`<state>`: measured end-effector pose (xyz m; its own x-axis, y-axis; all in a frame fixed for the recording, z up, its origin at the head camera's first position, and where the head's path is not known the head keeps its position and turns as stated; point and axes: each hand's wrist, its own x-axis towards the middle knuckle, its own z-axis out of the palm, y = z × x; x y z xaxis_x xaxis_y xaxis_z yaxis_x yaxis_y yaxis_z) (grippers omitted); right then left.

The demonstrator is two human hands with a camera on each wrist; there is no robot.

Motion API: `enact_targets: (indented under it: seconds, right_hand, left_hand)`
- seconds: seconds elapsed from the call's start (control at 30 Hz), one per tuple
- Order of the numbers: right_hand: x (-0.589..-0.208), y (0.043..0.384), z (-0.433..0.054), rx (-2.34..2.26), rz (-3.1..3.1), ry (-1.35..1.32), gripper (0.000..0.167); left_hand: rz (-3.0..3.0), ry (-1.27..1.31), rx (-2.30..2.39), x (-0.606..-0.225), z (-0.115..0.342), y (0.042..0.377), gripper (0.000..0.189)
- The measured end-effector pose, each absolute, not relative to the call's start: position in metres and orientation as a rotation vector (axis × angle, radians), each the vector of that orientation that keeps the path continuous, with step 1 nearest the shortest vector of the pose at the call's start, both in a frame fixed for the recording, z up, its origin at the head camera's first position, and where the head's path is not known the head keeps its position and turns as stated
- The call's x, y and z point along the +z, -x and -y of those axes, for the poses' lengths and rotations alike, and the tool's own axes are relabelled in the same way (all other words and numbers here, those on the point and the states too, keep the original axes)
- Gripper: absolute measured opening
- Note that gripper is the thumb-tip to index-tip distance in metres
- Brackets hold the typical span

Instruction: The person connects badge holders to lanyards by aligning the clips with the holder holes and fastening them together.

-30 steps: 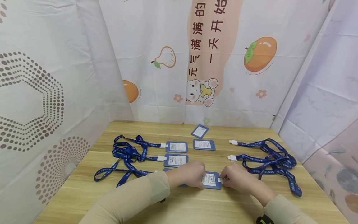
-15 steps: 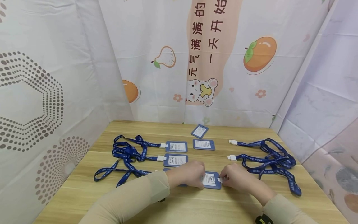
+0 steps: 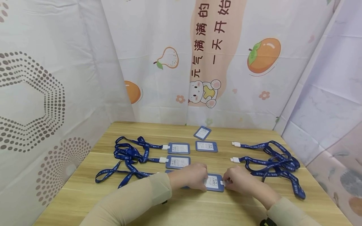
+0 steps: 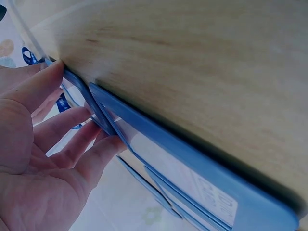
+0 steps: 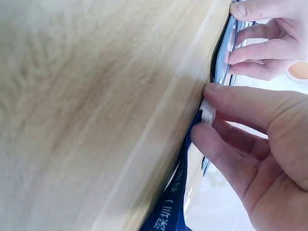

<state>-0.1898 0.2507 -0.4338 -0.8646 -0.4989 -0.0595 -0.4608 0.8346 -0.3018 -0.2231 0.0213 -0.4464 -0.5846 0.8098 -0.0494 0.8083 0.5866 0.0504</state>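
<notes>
In the head view my left hand (image 3: 192, 177) grips the left end of a blue ID card holder (image 3: 214, 183), thumb at its near edge and fingers across it. The holder lies flat on the wooden table. At its right end my right hand (image 3: 238, 179) pinches the white plastic clip (image 5: 208, 113) of a dark blue lanyard (image 5: 169, 204) between thumb and index finger. The clip's white tab meets the holder's slot end. Another blue card holder (image 4: 192, 163) lies partly beneath my left wrist, large in the left wrist view.
Two card holders (image 3: 178, 148) joined to lanyards (image 3: 128, 153) lie at left. Two loose holders (image 3: 206, 146) sit toward the back middle. On the right, two lanyards with white clips (image 3: 235, 159) lie in loops on the table (image 3: 198, 210). Printed curtains (image 3: 158, 91) hang around it.
</notes>
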Motion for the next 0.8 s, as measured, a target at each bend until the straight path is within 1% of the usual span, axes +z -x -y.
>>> enact_targets:
  seconds: [0.17,0.43,0.6,0.8]
  right_hand:
    - [-0.434,0.188,-0.252,-0.449,-2.863,0.79,0.016]
    - [-0.433,0.188,-0.253,-0.471,-2.813,0.778,0.021]
    - [-0.429,0.189,-0.257,-0.491,-2.778,0.763,0.023]
    - [-0.422,0.19,-0.258,-0.498,-2.779,0.745,0.022]
  left_hand:
    - [-2.737,-1.375,0.02,-0.446,-0.022,0.223,0.027]
    - [-2.723,-1.251,0.097,-0.443,-0.02,0.222,0.027]
    - [-2.717,-1.235,0.16,-0.441,-0.018,0.221,0.032]
    - [-2.681,-1.223,0.258,-0.438,-0.015,0.222,0.039]
